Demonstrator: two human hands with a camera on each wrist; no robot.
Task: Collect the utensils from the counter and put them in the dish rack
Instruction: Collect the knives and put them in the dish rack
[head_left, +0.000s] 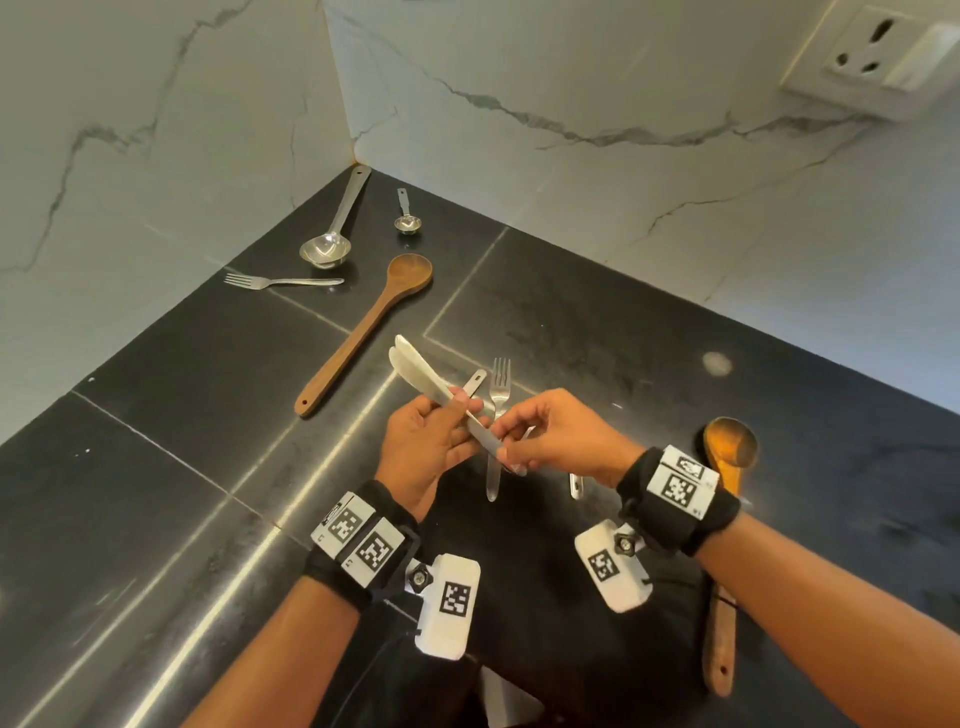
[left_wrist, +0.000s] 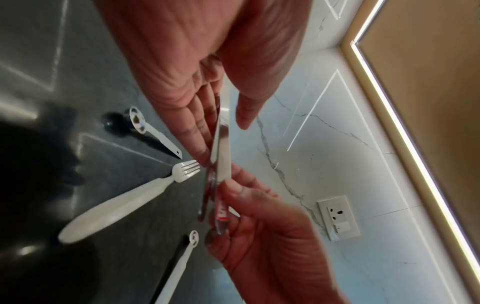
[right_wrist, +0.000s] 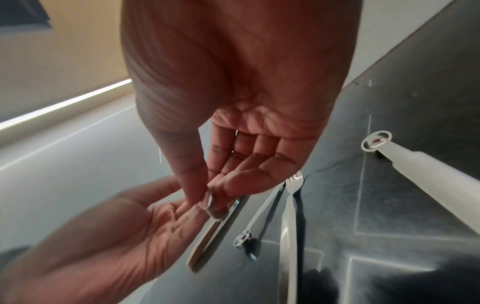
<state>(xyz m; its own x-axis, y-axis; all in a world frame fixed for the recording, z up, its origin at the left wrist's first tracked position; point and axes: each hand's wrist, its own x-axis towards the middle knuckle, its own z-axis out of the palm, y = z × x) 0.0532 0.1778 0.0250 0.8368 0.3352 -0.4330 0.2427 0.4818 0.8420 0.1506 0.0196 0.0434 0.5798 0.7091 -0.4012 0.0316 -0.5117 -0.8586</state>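
Note:
Two steel table knives (head_left: 415, 369) are held low above the black counter (head_left: 208, 415) in the head view, blades pointing up-left. My left hand (head_left: 441, 436) lies palm up under them, thumb laid over them. My right hand (head_left: 511, 441) pinches their handle ends between thumb and forefinger. In the left wrist view the knives (left_wrist: 221, 156) lie along my straight fingers (left_wrist: 197, 131). The right wrist view shows the pinch on the knives (right_wrist: 215, 224). A fork (head_left: 500, 395) lies on the counter just beyond both hands. No dish rack is in view.
On the counter lie a long wooden spoon (head_left: 363, 332), a steel ladle (head_left: 330, 244), a small measuring spoon (head_left: 407, 218), a second fork (head_left: 283, 282) and another wooden spoon (head_left: 727, 457) by my right wrist. Marble walls close the corner; a wall socket (head_left: 878, 57) sits upper right.

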